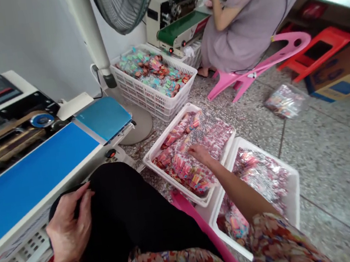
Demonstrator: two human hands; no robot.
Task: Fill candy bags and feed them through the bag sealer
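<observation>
My right hand (199, 153) reaches down into a white crate (152, 154) full of small red and pink candy packets (183, 164); its fingers curl onto the packets, and what they grip is hidden. My left hand (68, 227), with a gold bracelet at the wrist, rests on my black-trousered left knee with fingers loosely spread and holds nothing. A second white crate (294, 193) of shiny pink packets stands to the right, under my right forearm.
A sealing machine with a blue belt (33, 174) stands at my left. Behind are a fan pole (88, 31), a white basket of teal and red packets (152, 74), a second sealer (177, 20), a seated person (244, 16) on a pink stool, a red stool (318, 51) and a cardboard box (343, 72).
</observation>
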